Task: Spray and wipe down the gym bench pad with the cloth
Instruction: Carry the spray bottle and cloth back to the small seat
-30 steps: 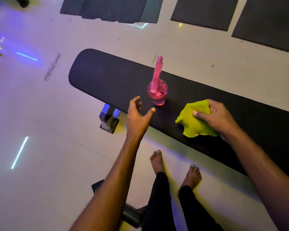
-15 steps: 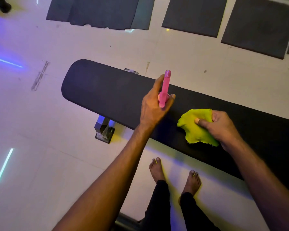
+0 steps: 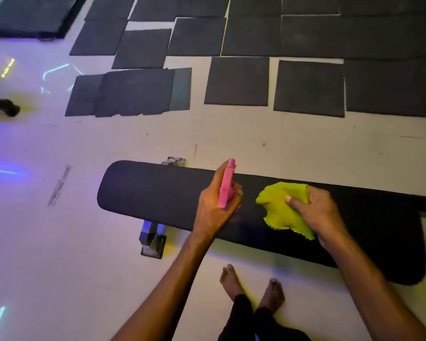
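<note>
A long black bench pad (image 3: 158,193) runs from the middle left to the right edge of the view. My left hand (image 3: 214,210) grips a pink spray bottle (image 3: 226,184) above the pad's middle, with the nozzle end pointing away from me; the bottle's body is hidden behind my fingers. To its right, my right hand (image 3: 317,212) holds a crumpled yellow-green cloth (image 3: 278,207) against the pad, thumb on top of the cloth.
The bench's metal foot (image 3: 153,239) sticks out on the pale floor at the near side, another foot (image 3: 175,161) at the far side. Dark rubber floor tiles (image 3: 236,81) cover the floor beyond. My bare feet (image 3: 251,286) stand close to the bench.
My left hand reached to the standing pink bottle, closed round it and lifted it off the pad. My right hand stayed on the cloth. The view tilted up to show more floor tiles.
</note>
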Tool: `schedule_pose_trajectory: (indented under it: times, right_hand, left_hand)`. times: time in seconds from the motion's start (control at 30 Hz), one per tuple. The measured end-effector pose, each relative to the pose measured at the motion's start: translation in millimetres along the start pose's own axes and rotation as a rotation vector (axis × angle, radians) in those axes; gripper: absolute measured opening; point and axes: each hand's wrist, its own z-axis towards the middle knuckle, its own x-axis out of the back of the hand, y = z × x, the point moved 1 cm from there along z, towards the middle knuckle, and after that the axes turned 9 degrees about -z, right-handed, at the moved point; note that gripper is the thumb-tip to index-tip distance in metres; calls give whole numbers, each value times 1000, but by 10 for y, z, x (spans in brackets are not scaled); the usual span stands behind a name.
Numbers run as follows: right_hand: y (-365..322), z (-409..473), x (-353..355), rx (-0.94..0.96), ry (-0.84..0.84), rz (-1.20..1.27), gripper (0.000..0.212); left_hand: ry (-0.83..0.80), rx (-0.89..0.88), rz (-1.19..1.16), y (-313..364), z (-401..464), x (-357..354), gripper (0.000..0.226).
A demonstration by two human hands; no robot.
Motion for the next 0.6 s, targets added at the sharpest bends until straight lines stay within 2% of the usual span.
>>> schedule_pose_trajectory:
  times: [0.27,0.37,0.6]
  right_hand:
    - [-261,-840,1117,21,153,131,34]
    - [-234,-1189,1483,34,270,168,37]
    - [-46,-2084,1731,-61,557,263,33]
  left_hand:
    - [-280,-54,15,1144,-339,-338,62]
    - [-400,-107,46,1469,-458,-512,65]
    - [-678,-273,54,1808,-732,-818,66]
